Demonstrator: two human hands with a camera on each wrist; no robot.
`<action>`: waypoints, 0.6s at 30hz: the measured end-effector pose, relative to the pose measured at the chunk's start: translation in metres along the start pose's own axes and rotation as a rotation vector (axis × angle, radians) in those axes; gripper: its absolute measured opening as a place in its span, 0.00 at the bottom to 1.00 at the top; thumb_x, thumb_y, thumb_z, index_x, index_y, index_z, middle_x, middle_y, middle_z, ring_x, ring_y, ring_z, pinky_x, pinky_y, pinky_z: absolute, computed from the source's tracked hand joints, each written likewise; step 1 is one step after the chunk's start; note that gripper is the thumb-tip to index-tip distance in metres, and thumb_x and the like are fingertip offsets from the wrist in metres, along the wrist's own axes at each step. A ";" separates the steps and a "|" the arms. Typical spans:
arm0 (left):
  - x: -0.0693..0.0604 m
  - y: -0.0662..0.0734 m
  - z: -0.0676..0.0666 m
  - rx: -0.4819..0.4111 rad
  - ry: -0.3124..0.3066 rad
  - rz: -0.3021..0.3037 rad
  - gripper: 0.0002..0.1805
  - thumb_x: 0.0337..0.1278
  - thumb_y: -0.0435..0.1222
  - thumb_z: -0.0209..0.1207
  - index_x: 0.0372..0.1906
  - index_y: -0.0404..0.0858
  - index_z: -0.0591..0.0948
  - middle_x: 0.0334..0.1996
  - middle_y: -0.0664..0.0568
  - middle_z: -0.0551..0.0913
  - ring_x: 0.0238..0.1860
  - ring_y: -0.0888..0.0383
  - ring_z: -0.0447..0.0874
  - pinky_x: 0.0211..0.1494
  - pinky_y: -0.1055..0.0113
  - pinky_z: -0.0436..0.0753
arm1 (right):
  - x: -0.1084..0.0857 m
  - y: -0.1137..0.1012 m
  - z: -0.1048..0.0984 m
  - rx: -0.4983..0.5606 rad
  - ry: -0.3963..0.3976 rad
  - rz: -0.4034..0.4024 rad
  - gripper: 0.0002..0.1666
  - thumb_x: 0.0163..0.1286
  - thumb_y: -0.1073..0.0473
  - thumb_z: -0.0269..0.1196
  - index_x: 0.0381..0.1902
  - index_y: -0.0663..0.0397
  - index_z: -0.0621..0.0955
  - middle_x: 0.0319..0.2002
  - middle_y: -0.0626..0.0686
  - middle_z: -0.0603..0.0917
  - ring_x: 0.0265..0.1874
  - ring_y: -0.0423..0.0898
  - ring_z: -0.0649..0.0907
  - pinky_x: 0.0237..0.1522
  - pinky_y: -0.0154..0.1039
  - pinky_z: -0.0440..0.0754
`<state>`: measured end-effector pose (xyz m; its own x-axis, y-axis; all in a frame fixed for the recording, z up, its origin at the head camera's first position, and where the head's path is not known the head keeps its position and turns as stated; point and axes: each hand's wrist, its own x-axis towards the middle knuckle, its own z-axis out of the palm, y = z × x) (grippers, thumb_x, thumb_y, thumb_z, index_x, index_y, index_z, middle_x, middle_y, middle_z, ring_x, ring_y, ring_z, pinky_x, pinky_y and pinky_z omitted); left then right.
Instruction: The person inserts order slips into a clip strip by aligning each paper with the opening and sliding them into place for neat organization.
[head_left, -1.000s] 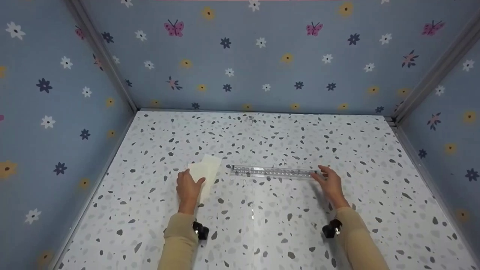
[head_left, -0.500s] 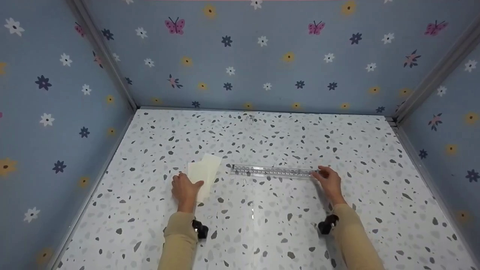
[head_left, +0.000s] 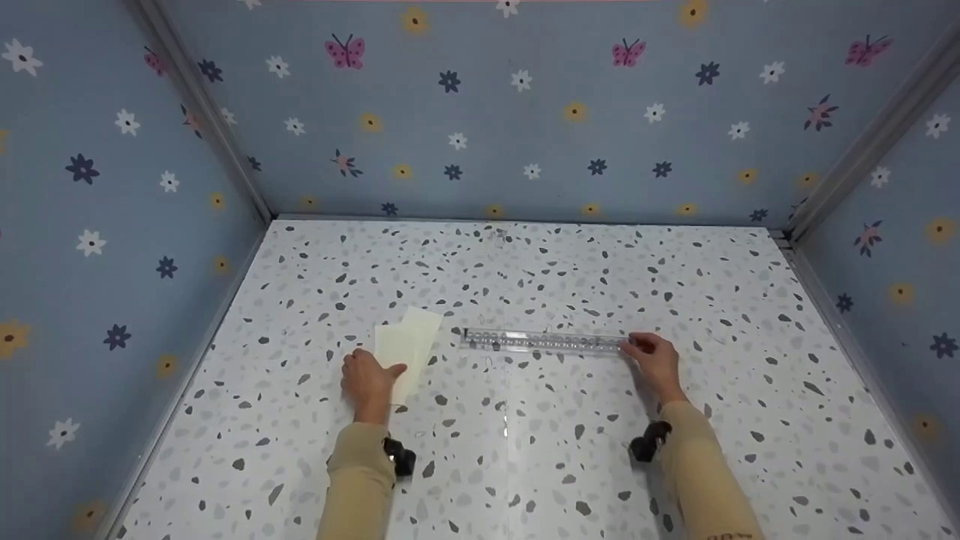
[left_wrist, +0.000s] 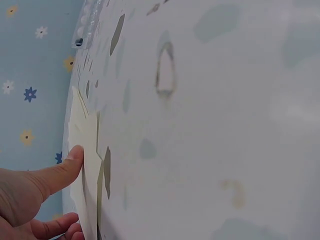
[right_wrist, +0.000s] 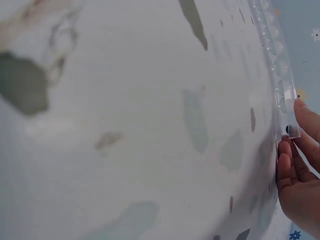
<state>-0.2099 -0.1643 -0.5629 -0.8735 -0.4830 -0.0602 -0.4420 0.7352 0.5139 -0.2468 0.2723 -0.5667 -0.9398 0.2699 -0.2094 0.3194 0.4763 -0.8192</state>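
Pale yellow paper pieces overlap on the speckled table. My left hand lies at their lower left, the thumb resting on the paper; in the left wrist view the thumb of the hand is extended against the paper. A long clear plastic case with a row of round, clear bead-like shapes lies to the right. My right hand pinches its right end. The right wrist view has the fingers of the hand at the end of the case.
The white speckled table is bounded by blue flowered panels at the back and both sides. Grey metal rails run along the panel corners. Black wrist cameras sit at both sleeves.
My left hand has shifted slightly left and down, its thumb still at the paper. The fingers of my right hand have closed on the end of the case, and the right forearm has moved slightly left.
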 end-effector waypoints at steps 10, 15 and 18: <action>0.001 0.000 -0.004 -0.032 -0.008 -0.023 0.41 0.29 0.43 0.72 0.47 0.19 0.67 0.41 0.30 0.72 0.44 0.38 0.72 0.44 0.51 0.71 | 0.001 0.004 0.001 0.002 0.019 -0.012 0.22 0.59 0.53 0.61 0.50 0.57 0.75 0.45 0.55 0.75 0.43 0.48 0.73 0.45 0.40 0.69; 0.002 0.000 -0.004 -0.053 -0.026 -0.051 0.43 0.28 0.42 0.72 0.49 0.19 0.65 0.43 0.29 0.72 0.45 0.38 0.72 0.44 0.51 0.72 | -0.001 0.005 0.002 0.041 0.019 -0.015 0.21 0.59 0.54 0.61 0.49 0.57 0.75 0.44 0.55 0.75 0.41 0.48 0.73 0.43 0.39 0.70; 0.003 -0.001 -0.004 -0.055 -0.032 -0.051 0.45 0.27 0.43 0.73 0.49 0.19 0.65 0.44 0.28 0.71 0.45 0.38 0.72 0.44 0.51 0.72 | -0.002 0.006 0.002 0.070 0.013 -0.008 0.20 0.59 0.55 0.61 0.49 0.56 0.75 0.43 0.55 0.75 0.40 0.47 0.73 0.42 0.38 0.72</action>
<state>-0.2116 -0.1683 -0.5600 -0.8568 -0.5027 -0.1145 -0.4748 0.6826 0.5555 -0.2438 0.2728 -0.5722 -0.9406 0.2772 -0.1959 0.3018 0.4189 -0.8564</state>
